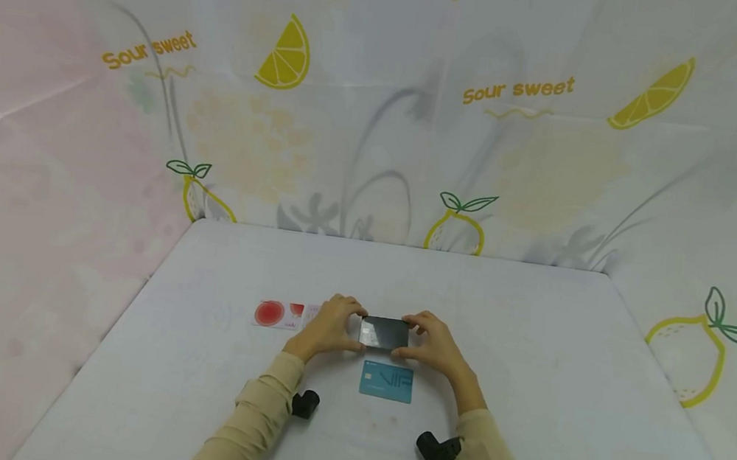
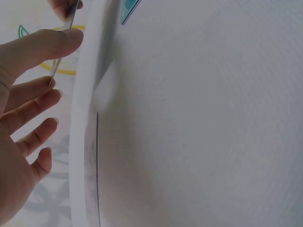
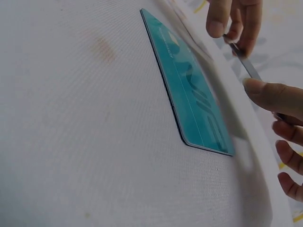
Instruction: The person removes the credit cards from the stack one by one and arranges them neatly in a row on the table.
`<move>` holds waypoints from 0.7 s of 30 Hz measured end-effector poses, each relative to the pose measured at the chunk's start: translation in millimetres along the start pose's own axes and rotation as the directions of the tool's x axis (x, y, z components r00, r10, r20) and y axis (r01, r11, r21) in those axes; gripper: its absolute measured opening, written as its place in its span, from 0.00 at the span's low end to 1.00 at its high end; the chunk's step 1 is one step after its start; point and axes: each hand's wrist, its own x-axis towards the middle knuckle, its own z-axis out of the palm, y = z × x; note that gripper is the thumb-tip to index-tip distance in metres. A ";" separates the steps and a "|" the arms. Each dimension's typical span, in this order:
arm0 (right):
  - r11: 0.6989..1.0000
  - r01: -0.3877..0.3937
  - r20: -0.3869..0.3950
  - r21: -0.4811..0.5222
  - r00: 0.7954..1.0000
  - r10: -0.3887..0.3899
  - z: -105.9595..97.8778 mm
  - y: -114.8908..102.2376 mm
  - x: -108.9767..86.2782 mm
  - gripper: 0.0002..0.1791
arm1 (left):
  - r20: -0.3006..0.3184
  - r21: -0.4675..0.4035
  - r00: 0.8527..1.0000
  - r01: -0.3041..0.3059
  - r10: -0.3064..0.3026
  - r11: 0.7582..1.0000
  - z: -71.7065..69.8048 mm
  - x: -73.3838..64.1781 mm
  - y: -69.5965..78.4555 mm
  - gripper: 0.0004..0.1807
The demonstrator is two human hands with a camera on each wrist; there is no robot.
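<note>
Both hands hold a thin, dark, glossy card (image 1: 384,334) by its opposite short ends. My left hand (image 1: 331,326) pinches the left end between thumb and fingers, while my right hand (image 1: 435,347) pinches the right end. Seen edge-on in the right wrist view, the dark card (image 3: 248,65) is raised off the table. Just nearer than it lies a blue-green card (image 1: 387,382) with a chip and large printed letters. A white and pink card with red round prints (image 1: 277,314) lies left of my left hand, which partly covers that area.
A white cloth covers the table (image 1: 532,334). Behind it hangs a pale curtain (image 1: 378,135) printed with lemons and words, with more fabric at both sides. Black wrist cameras are strapped at the left cuff (image 1: 306,404) and the right cuff (image 1: 438,448).
</note>
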 end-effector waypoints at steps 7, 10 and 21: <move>1.000 0.009 -0.003 -0.028 1.000 -0.010 3.6 1.3 6.1 0.33 | -0.006 0.033 1.000 0.007 -0.007 0.999 -2.3 3.2 -4.8 0.28; 0.999 0.007 0.000 -0.033 1.000 -0.007 6.0 1.5 8.9 0.33 | -0.002 0.037 1.000 0.016 -0.016 0.999 -3.6 4.0 -7.1 0.28; 0.999 -0.035 0.009 -0.021 0.999 0.035 11.5 1.6 17.8 0.33 | 0.013 0.022 0.997 0.076 -0.076 0.997 -7.9 7.3 -11.5 0.29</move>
